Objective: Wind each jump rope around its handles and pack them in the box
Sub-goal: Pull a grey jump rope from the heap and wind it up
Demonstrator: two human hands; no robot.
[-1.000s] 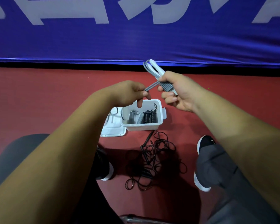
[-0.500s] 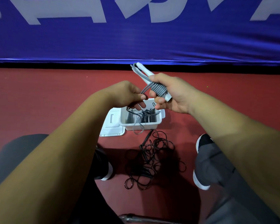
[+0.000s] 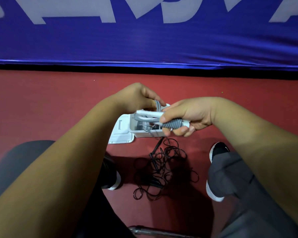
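At the near edge, a piece of a metal bar (image 3: pixel 155 231), low in the middle. Next, two legs in grey trousers, set apart, with the left shoe (image 3: pixel 113 183) and the right shoe (image 3: pixel 219 149) on the red floor (image 3: pixel 41 103), both black with white soles. Between the shoes, a black jump rope (image 3: pixel 160 169), not wound, in a loose tangle of many loops, with one thin black handle pointing toward the white box (image 3: pixel 144 134). Just beyond the tangle, this box, open, with its white lid (image 3: pixel 121 133) lying flat against its left side. Inside the box, some dark wound things, too much hidden to name. Holds above the box a grey jump rope (image 3: pixel 172 125). Grips with the right hand (image 3: pixel 189 115) the two pale handles together, fingers and thumb curled round the part wrapped in tight turns of grey cord, with the handle ends pointing to the left. Pinches with the left hand (image 3: pixel 138 98), a little farther and to the left, a loop of the same grey cord between thumb and fingers, close beside the right hand. Below the right hand, a strand of the cord hanging in front of the near wall of the box. Farthest away, behind a dark strip at the end of the floor, a blue banner (image 3: pixel 144 40) with large white letters.
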